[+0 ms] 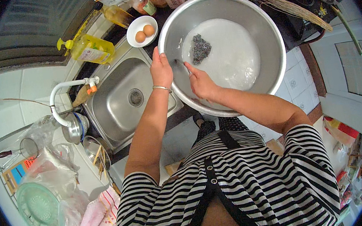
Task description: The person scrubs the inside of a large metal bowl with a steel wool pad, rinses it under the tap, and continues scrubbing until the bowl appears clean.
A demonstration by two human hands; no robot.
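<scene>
A large round metal basin [268,50] stands at the edge of the dark counter, right of the sink. Water covers part of its bottom, and a dark grey scouring pad [201,49], probably steel wool, lies in it. My left hand [161,70] is against the basin's left rim, its fingers along the outside. Inside the basin, my right hand [201,81] has its index finger extended towards the left inner wall, near a small dark spot; its other fingers are curled. Whether those curled fingers hold anything cannot be made out. The scouring pad lies beyond my right fingertip, apart from it.
Left of the basin is a steel sink [117,86] with a white tap [65,85]. Behind are a white bowl [132,38] with two eggs, a yellow pump bottle [93,49] and several jars. A dried-fibre brush [296,10] lies by the stove at right.
</scene>
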